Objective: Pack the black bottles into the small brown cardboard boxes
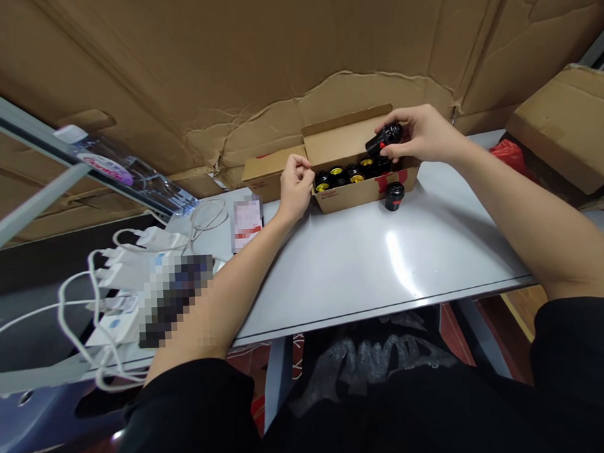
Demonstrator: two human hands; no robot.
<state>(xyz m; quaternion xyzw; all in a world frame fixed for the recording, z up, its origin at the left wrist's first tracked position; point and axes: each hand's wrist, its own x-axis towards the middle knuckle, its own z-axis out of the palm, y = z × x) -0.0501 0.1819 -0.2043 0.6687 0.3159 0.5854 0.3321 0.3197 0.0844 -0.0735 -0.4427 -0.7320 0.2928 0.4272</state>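
Note:
My right hand (418, 134) is closed round a small black cylinder with a domed end and a red button-like spot (384, 140), held tilted above the right part of an open cardboard box (348, 199). Inside the box stand several similar black cylinders (352, 172), some showing yellow threaded-looking rings. At the box's left edge, my left hand (297, 181) has its fingers curled in and seems to grip the cardboard there; the fingertips are partly hidden. Another black piece with a red mark (394, 196) stands upright on the white table, just in front of the box.
Left of the box lie another cardboard carton (264, 175) and a blurred-out phone-like item (246, 222). White chargers and cables (118, 274) crowd the table's left end, near a clear plastic bottle (134, 170). A large carton (572, 128) and a red bag (509, 154) are at right.

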